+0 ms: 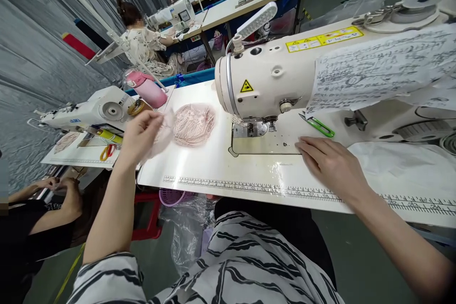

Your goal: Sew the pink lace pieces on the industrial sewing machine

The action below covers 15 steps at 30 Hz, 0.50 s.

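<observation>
My left hand (139,136) is closed in a pinch on a thin, pale pink piece of fabric (164,136), which is smeared by motion. Just right of it, a pile of pale pink lace pieces (194,125) lies on the white sewing table (210,164). My right hand (329,164) rests palm down on the table, fingers stretched out, its fingertips by the edge of the machine's bed plate (263,145). Beyond those fingertips lie green thread snips (319,126). The sewing machine head (270,78) stands over the plate, with a bit of lace (236,120) beside its presser foot.
A pink bottle (147,89) stands behind the lace pile. To the left are another sewing machine (96,111) and orange-handled scissors (106,153). A co-worker's hands (59,184) show at lower left; another person (137,38) sits farther back. White cloth (402,164) lies at right.
</observation>
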### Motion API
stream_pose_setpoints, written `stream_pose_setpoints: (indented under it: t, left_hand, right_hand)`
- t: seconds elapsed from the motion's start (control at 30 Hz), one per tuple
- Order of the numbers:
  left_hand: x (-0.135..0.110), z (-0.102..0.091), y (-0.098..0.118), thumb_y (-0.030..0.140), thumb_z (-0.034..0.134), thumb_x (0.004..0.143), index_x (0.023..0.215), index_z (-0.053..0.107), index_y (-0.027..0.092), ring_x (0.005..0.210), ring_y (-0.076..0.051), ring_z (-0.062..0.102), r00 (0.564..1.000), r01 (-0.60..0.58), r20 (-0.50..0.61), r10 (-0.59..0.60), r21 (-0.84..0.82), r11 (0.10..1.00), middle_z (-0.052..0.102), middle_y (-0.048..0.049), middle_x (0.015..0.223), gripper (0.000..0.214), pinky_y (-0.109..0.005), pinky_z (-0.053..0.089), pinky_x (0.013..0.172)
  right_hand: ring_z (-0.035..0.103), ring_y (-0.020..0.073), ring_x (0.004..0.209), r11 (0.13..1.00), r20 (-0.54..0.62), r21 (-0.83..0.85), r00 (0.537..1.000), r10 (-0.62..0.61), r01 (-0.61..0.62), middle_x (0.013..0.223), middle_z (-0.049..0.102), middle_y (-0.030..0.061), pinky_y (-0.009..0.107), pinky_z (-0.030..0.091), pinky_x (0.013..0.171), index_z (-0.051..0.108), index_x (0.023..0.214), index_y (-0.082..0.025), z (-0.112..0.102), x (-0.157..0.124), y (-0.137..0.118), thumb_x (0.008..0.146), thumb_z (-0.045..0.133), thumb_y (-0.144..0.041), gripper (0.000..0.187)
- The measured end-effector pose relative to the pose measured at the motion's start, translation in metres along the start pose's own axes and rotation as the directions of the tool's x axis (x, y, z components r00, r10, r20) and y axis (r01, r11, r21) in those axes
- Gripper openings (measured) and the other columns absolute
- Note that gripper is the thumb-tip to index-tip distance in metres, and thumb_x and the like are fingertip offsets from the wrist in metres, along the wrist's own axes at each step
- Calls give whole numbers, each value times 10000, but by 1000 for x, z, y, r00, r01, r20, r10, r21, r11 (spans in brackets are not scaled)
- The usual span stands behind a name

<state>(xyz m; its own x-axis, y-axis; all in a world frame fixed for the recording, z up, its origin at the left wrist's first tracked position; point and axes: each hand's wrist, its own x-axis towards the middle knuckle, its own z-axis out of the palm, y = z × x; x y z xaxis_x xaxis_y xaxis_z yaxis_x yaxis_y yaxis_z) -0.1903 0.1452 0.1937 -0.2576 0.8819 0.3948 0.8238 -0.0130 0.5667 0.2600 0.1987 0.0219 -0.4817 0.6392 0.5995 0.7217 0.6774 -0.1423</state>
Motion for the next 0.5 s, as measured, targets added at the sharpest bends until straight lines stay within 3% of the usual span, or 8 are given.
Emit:
stream_pose_setpoints:
  t: [0.07, 0.13, 0.23, 0.3, 0.37, 0.43, 0.5]
  left_hand:
    - [-19, 18, 16, 442, 651, 862, 925, 673, 202, 616, -113, 507, 986, 95, 151, -72, -153, 984, 588, 12, 723, 249, -214, 396, 530]
    - [-29, 45, 30, 451, 662, 851, 922, 678, 197, 688, -134, 581, 943, 203, 316, -102, -307, 930, 655, -15, 803, 265, -226, 455, 586]
    - [-26, 96, 40, 435, 606, 911, 940, 689, 194, 767, -153, 637, 827, 221, 562, 20, -358, 907, 706, -26, 880, 257, -243, 493, 664]
    - [-19, 130, 43, 384, 547, 962, 961, 702, 189, 759, -161, 646, 749, 107, 653, 112, -285, 953, 722, -32, 881, 249, -258, 493, 666]
    - [-18, 157, 45, 307, 517, 989, 999, 711, 178, 786, -185, 661, 780, -122, 602, 171, -121, 985, 738, -56, 946, 234, -290, 505, 687]
    - [-25, 174, 48, 236, 498, 1002, 1024, 715, 155, 863, -214, 682, 822, -357, 490, 289, 49, 933, 743, -86, 1026, 232, -327, 534, 741]
    - [-39, 182, 52, 208, 484, 1013, 1040, 714, 132, 932, -225, 698, 775, -549, 433, 460, 103, 829, 746, -102, 1067, 244, -342, 566, 785]
  right_hand:
    - [698, 283, 1062, 1000, 5, 28, 1000, 11, -11, 1202, 733, 98, 461, 591, 888, 719, 1173, -174, 0, 1, 0, 976, 529, -190, 274]
    - [696, 275, 1071, 998, 22, 65, 1000, 15, -17, 1205, 732, 95, 446, 589, 887, 712, 1193, -177, 0, 5, -1, 979, 535, -197, 278]
    - [697, 252, 1064, 995, 72, 101, 997, -9, 2, 1180, 743, 83, 403, 587, 858, 706, 1206, -174, 2, 18, -6, 987, 531, -196, 280]
    - [699, 236, 1036, 994, 108, 108, 993, -43, 32, 1153, 751, 74, 381, 581, 833, 705, 1203, -166, 6, 32, -11, 992, 524, -185, 279]
    - [698, 223, 995, 993, 126, 102, 989, -75, 63, 1123, 756, 78, 361, 568, 803, 714, 1177, -152, 13, 48, -14, 989, 509, -158, 278]
    - [693, 212, 921, 993, 138, 65, 985, -102, 94, 1042, 764, 87, 332, 538, 725, 742, 1101, -149, 24, 64, -16, 977, 487, -123, 284]
    - [672, 201, 835, 992, 159, 24, 979, -127, 125, 960, 766, 78, 320, 502, 693, 763, 1033, -170, 36, 78, -18, 958, 481, -105, 299]
